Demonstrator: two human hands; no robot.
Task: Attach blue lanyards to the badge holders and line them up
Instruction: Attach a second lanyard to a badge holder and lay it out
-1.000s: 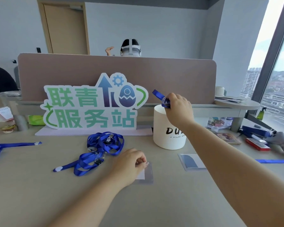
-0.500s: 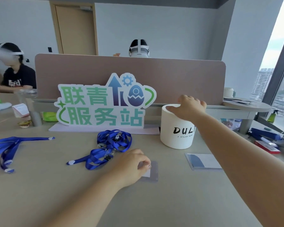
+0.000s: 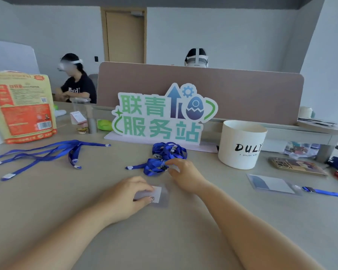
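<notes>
Change: our right hand [image 3: 184, 173] has left the white tub [image 3: 242, 145], now pinching the bundled lanyard [image 3: 164, 159] clip left of it | left hand [image 3: 129, 193] pins 1 badge holder [image 3: 160, 195], front-left of tub | attaching comes next, we judge.

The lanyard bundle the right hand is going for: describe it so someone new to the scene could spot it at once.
Start at the green and blue standing sign at the back of the table. Directly in front of its base lies the bunched blue lanyard pile, with the right hand touching its near edge. Unlike the lanyards spread flat far to the left, it is coiled into a tight heap with metal clips showing.
</notes>
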